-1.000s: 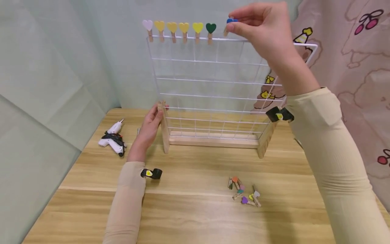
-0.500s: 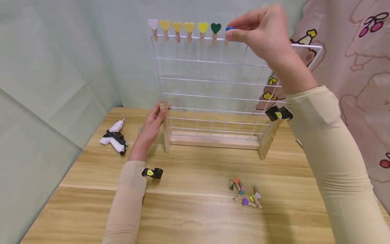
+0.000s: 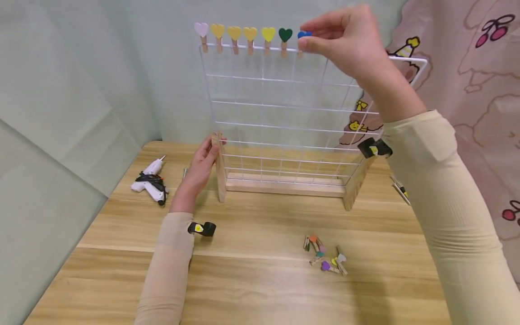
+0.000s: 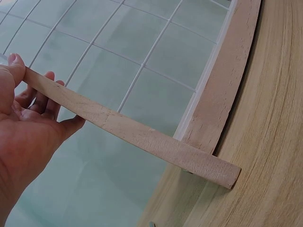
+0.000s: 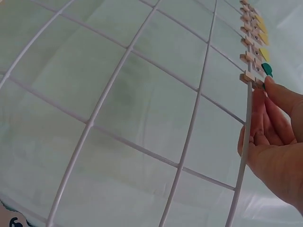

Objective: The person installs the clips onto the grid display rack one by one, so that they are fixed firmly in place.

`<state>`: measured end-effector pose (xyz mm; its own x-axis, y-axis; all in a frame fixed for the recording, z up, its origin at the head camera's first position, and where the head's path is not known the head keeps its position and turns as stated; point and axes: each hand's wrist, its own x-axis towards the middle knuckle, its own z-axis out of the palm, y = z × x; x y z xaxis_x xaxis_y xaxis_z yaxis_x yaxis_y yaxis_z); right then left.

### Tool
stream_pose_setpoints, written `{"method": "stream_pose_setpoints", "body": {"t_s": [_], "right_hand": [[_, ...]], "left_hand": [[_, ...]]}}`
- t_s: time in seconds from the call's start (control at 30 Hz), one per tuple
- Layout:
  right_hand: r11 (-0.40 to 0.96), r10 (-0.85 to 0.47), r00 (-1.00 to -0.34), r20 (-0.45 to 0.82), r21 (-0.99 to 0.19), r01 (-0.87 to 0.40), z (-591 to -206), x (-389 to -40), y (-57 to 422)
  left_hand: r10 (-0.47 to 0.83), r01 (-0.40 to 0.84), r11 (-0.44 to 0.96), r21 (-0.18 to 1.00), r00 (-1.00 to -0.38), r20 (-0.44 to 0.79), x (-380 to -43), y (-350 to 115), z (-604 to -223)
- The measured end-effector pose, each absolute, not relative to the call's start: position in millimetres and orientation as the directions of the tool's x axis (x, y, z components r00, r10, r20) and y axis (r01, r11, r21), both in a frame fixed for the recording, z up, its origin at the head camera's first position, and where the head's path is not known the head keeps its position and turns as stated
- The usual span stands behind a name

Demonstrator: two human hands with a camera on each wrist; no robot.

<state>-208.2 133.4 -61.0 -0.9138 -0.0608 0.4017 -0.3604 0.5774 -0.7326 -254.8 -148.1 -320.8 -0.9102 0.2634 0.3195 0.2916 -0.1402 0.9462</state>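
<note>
My right hand (image 3: 349, 45) pinches a small wooden clothespin with a blue heart (image 3: 304, 34) at the top wire of a white wire grid (image 3: 280, 106). In the right wrist view the clothespin (image 5: 251, 79) straddles that wire, its heart mostly hidden by the thumb. To its left, a row of heart clothespins stands along the wire: white, several yellow, and a dark green one (image 3: 285, 35). My left hand (image 3: 199, 167) grips the grid's left wooden upright (image 3: 220, 174); in the left wrist view the thumb and fingers lie on either side of this upright (image 4: 118, 125).
Several loose heart clothespins (image 3: 325, 259) lie on the wooden table (image 3: 252, 280) in front of the stand. A white glue gun (image 3: 150, 183) with a wound black cord lies at the left. Pen-like tools (image 3: 401, 189) lie at the right edge. A patterned curtain (image 3: 479, 113) hangs behind.
My right hand has lowered the blue clothespin from just above the top wire onto it, beside the green one. The left hand keeps its grip on the upright.
</note>
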Motion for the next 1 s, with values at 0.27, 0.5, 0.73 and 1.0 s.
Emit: {"method": "stream_pose_setpoints", "body": {"t_s": [0.27, 0.5, 0.73, 1.0], "right_hand": [[0.498, -0.054, -0.869, 0.492, -0.741, -0.45, -79.7, -190.4, 142.8], [0.606, -0.259, -0.873, 0.413, -0.634, -0.48, -157.2, -172.3, 164.7], [0.634, -0.4, -0.877, 0.266, -0.611, -0.475, -263.5, -151.1, 198.0], [0.746, -0.362, -0.927, 0.099, -0.565, -0.352, -346.7, -99.4, 230.4]], "left_hand": [[0.257, 0.304, -0.148, 0.941, -0.907, 0.333, -257.9, -150.2, -324.8], [0.247, 0.309, -0.153, 0.939, -0.908, 0.339, -256.9, -153.6, -323.5], [0.242, 0.31, -0.138, 0.941, -0.91, 0.336, -256.9, -154.4, -322.6], [0.234, 0.302, -0.142, 0.943, -0.915, 0.329, -257.2, -152.6, -322.2]]}}
